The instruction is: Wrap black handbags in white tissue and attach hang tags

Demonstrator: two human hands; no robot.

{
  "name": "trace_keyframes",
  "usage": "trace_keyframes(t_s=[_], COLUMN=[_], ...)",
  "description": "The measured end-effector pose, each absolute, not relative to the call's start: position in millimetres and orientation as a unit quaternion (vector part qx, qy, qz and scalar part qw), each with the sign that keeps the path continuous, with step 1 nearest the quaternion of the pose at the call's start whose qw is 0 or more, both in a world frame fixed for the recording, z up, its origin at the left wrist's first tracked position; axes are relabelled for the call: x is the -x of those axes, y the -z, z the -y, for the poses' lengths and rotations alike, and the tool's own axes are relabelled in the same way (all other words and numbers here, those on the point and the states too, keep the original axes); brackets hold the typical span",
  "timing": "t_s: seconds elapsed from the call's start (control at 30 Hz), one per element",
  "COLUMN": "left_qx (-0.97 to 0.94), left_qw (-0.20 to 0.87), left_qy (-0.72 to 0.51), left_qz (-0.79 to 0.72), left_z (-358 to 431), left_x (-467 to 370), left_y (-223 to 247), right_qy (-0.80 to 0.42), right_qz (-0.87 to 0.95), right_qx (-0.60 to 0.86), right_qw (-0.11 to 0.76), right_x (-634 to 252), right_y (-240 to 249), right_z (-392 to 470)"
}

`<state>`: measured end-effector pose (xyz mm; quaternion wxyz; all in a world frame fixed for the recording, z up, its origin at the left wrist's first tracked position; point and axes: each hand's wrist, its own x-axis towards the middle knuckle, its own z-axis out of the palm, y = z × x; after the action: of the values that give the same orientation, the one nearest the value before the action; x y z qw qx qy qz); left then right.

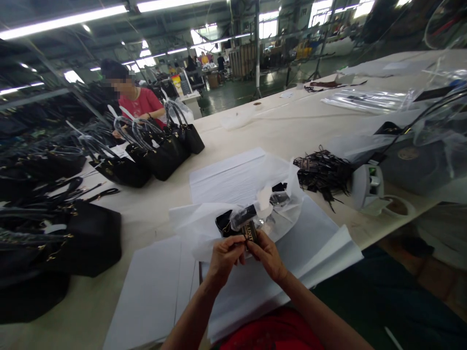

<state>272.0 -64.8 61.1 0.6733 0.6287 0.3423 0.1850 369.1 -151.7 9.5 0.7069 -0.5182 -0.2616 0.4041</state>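
Both my hands meet at a black hang tag (250,230) with gold lettering. My left hand (226,257) pinches at the tag's near end, where a cord seems to be, though the fingertips cover it. My right hand (268,255) has thumb and fingers closed on the tag's right edge. Just beyond lies a black bag (223,222), partly wrapped in white tissue paper (206,228), its handles (245,217) in clear plastic. White paper sheets (310,233) spread beneath it.
Black handbags (93,238) stand at left, more (160,153) farther back near a person in red (140,104). Right of the tissue are a pile of black tags (323,172) and a tape dispenser (368,187). Plastic sleeves (368,99) lie at far right.
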Motion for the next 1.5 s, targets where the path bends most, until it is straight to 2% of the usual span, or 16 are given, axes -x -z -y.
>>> trace_keyframes(t_s=[0.4,0.6,0.77,0.93,1.1,1.23,1.4,1.5], left_qx=[-0.586,-0.536,-0.556,-0.537,-0.526,-0.531,-0.540,-0.544], left_qw=[0.683,0.672,0.666,0.666,0.663,0.655,0.647,0.643], left_qy=[-0.226,-0.281,-0.240,-0.240,-0.250,-0.261,-0.264,-0.262], left_qz=[-0.374,-0.427,-0.436,-0.459,-0.471,-0.470,-0.469,-0.471], left_z=[70,78,79,75,72,72,72,71], left_x=[-280,-290,-295,-298,-300,-299,-298,-298], left_y=[-59,-61,-70,-75,-74,-71,-71,-72], right_qy=[-0.471,-0.456,-0.448,-0.400,-0.291,-0.237,-0.234,-0.158], right_qz=[0.276,0.229,0.219,0.277,0.426,0.482,0.477,0.553], right_qx=[0.435,0.450,0.451,0.497,0.580,0.595,0.589,0.590], right_qw=[0.716,0.733,0.740,0.718,0.630,0.598,0.609,0.567], right_x=[-376,-374,-373,-380,-391,-391,-391,-398], right_y=[-27,-21,-16,-10,-10,-9,-3,-1], right_z=[157,157,156,162,171,173,171,169])
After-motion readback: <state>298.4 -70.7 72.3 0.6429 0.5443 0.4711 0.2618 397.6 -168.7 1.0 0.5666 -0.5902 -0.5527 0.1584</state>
